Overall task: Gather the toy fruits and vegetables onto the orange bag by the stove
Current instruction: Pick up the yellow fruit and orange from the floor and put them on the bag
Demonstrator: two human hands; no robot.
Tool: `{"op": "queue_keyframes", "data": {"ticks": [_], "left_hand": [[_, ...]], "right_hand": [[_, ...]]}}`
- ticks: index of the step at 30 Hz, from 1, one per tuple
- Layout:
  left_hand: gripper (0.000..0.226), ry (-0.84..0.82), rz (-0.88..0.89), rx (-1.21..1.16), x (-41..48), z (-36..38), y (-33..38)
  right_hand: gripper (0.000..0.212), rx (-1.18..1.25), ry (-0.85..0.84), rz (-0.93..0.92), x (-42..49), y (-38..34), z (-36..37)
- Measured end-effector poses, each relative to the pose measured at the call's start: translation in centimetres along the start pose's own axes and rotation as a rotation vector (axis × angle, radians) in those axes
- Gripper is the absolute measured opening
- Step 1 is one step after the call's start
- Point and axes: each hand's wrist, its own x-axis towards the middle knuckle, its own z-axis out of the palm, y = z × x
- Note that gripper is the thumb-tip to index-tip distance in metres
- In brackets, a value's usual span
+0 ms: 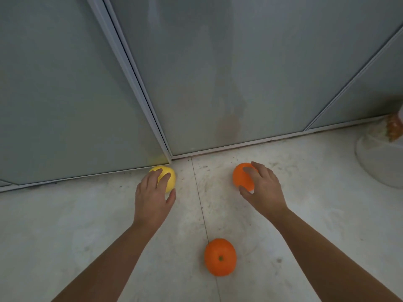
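Note:
A yellow toy fruit (169,178) lies on the pale counter against the grey glass panel. My left hand (153,192) lies over it, fingers curled round its top and thumb at its near side. An orange toy fruit (241,176) sits to the right, and my right hand (262,188) wraps it from the right, thumb under its near edge. A second orange toy fruit (220,257) with a green stem spot rests alone nearer to me, between my forearms. The orange bag and the stove are out of view.
Grey glass panels (218,73) with pale frames rise right behind the fruits. A white rounded vessel (375,162) with something brown-orange (393,128) above it stands at the right edge. A seam (199,199) runs down the stone counter.

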Motion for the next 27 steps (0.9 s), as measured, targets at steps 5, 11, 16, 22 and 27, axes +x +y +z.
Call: {"op": "queue_keyframes", "data": {"ticks": [5,11,16,22,27], "left_hand": [[0.043,0.000,-0.050,-0.016,1.0,0.8,-0.5],[0.046,0.005,-0.090,-0.035,0.7,1.9,-0.6],[0.044,0.026,-0.181,-0.136,0.2,2.4,-0.9],[0.050,0.041,-0.299,-0.189,0.5,2.5,-1.1],[0.057,0.031,-0.535,-0.389,0.4,2.4,-0.9]], "right_hand": [[0.055,0.007,-0.070,0.057,1.2,-0.6,1.1],[0.060,0.067,-0.116,0.134,2.4,-0.5,1.6],[0.059,0.089,-0.127,0.162,2.4,-0.9,2.3],[0.063,0.169,-0.206,0.219,1.0,-1.0,3.0],[0.064,0.284,-0.243,0.322,1.0,-1.2,2.9]]}}
